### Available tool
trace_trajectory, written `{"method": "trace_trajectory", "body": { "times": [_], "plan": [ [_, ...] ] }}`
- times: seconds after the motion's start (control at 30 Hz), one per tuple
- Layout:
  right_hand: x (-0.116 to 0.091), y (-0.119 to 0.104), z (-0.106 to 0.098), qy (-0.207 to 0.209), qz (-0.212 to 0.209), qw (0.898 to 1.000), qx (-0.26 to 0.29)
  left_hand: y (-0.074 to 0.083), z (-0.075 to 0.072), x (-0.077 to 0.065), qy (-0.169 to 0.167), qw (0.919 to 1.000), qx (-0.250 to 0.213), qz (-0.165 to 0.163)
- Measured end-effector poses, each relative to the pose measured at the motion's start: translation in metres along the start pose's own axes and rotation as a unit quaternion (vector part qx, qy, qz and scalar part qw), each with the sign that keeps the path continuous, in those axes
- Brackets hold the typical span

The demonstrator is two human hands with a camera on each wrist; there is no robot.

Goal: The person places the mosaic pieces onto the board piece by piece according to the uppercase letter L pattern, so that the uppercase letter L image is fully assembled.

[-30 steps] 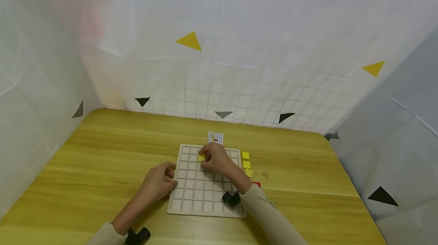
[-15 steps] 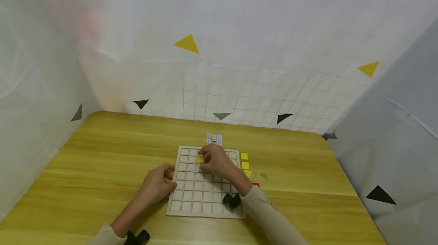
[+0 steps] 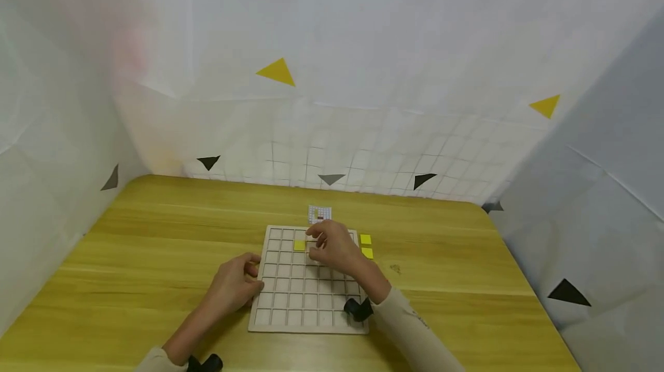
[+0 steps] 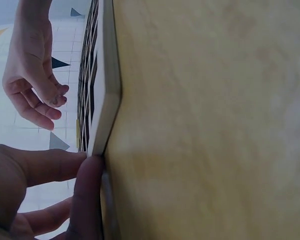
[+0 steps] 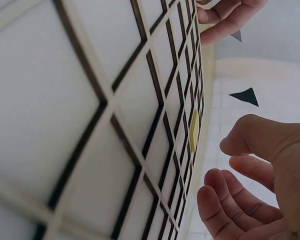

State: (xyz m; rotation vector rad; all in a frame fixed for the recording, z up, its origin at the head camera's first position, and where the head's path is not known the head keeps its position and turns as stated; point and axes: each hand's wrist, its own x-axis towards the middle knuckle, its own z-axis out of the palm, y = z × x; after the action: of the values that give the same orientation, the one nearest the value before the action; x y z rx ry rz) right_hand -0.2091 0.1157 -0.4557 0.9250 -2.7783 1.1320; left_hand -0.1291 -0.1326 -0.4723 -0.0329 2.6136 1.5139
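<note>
My left hand (image 3: 236, 282) is at the left edge of a pale wooden grid board (image 3: 259, 317); in the left wrist view its thumb and finger pinch the board's edge (image 4: 109, 90). A yellow square tile (image 3: 299, 245) lies in a cell near the board's far left. Just right of that tile, over the far rows, is my right hand (image 3: 334, 248), its fingers loosely bent and nothing between them. The right wrist view shows its thumb and fingertips apart, with the yellow tile (image 5: 193, 131) beyond on the board.
Two yellow tiles (image 3: 365, 239) are visible beside the board's right edge. A small printed grid card (image 3: 319, 214) lies behind the board, partly covered by the right hand. White sheets (image 3: 415, 43) with triangle markers enclose the wooden table (image 3: 171, 228).
My right hand has let go of the yellow tile and moved slightly right, leaving it in the board. The left hand keeps its place at the edge. The head view has shifted slightly.
</note>
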Motion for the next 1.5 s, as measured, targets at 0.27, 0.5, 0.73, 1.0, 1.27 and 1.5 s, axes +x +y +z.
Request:
{"method": "trace_trajectory", "body": {
  "times": [0.27, 0.5, 0.73, 1.0, 1.27, 1.5],
  "plan": [
    [-0.009, 0.008, -0.017, 0.021, 0.012, 1.000, -0.005, 0.002, -0.002, 0.002, -0.004, 1.0000, 0.005, 0.006],
    [-0.021, 0.014, -0.034, 0.038, 0.019, 0.999, -0.015, 0.004, 0.000, 0.003, -0.005, 1.0000, 0.006, 0.002],
    [-0.030, 0.017, -0.046, 0.056, 0.005, 0.998, -0.041, 0.004, -0.005, 0.003, -0.004, 0.9999, 0.010, 0.009],
    [-0.039, 0.023, -0.059, 0.067, 0.026, 0.996, -0.055, 0.005, -0.010, 0.003, -0.011, 0.9999, 0.004, 0.002],
    [-0.055, 0.034, -0.068, 0.073, 0.057, 0.994, -0.064, 0.002, -0.007, 0.003, -0.009, 0.9999, 0.003, -0.005],
    [-0.068, 0.039, -0.072, 0.077, 0.056, 0.994, -0.053, 0.001, -0.007, 0.002, -0.010, 0.9999, -0.002, -0.003]
  ]
}}
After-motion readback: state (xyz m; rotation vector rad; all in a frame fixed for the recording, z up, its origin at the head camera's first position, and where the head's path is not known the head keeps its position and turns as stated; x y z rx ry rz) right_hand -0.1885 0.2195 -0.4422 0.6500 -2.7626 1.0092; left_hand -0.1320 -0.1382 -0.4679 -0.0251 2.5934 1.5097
